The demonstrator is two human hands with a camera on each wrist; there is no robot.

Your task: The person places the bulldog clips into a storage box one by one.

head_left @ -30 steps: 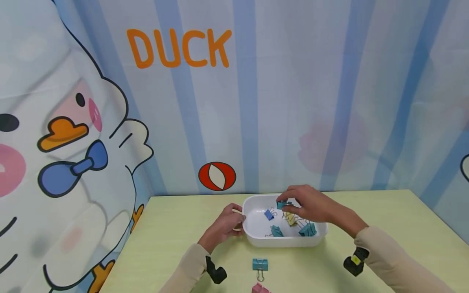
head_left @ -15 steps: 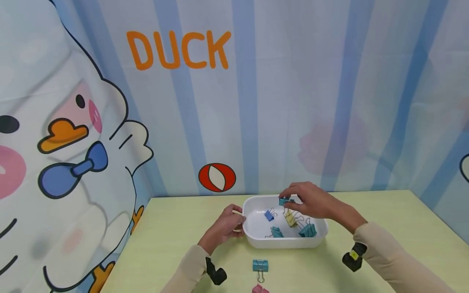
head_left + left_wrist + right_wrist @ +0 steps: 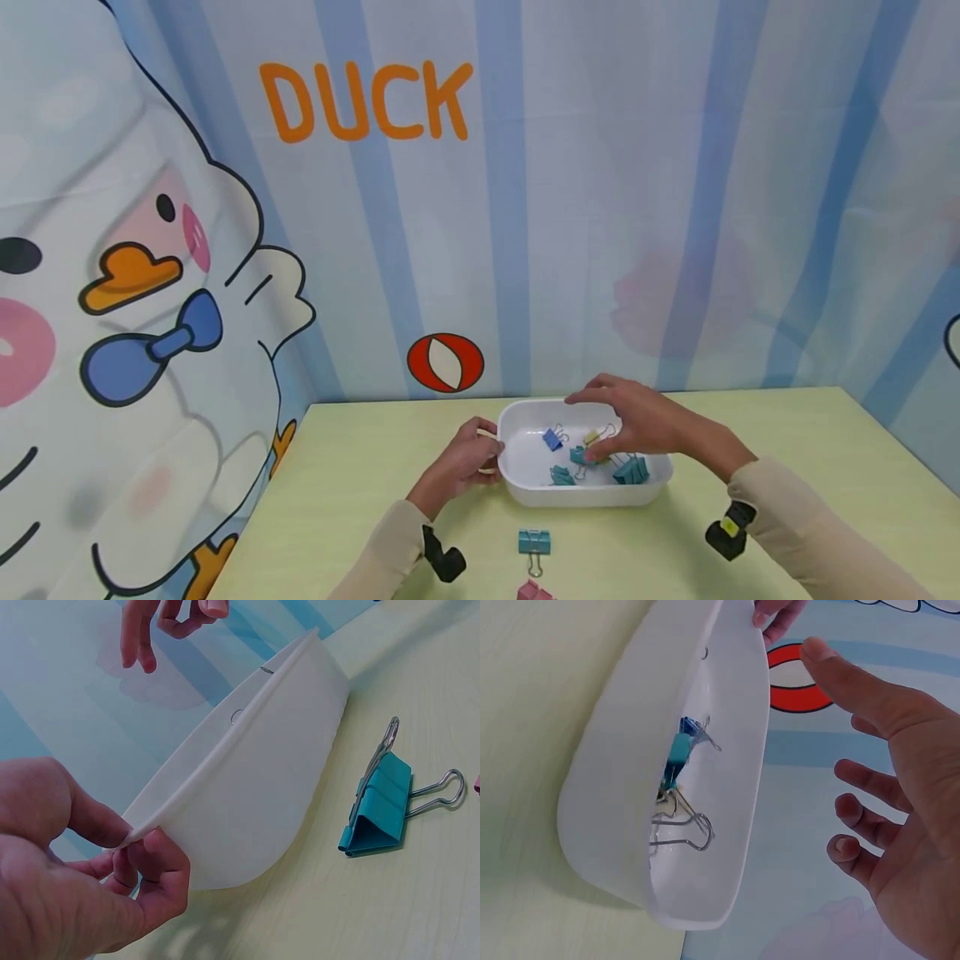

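My left hand [image 3: 465, 457] pinches the left rim of a white plastic tray [image 3: 577, 497] between thumb and fingers, as the left wrist view shows. Over the tray hovers my right hand [image 3: 647, 421], thumb and fingers spread with nothing between them. Under its thumb, a teal binder clip [image 3: 577, 455] lies inside, partly covering a yellow binder clip [image 3: 591, 437]. A blue binder clip [image 3: 552, 439] lies to their left. Two more teal ones are by the front wall: one binder clip [image 3: 561, 476] at left, another binder clip [image 3: 632, 470] at right.
In front of the tray on the pale yellow table [image 3: 360, 492] stands a large teal binder clip [image 3: 382, 806]. Nearer me, a pink binder clip [image 3: 534, 591] is cut off by the frame edge. A printed curtain [image 3: 570, 208] hangs right behind the table.
My right hand has let go of the teal binder clip, which has dropped into the tray, and its fingers have spread. The left hand keeps its place at the rim.
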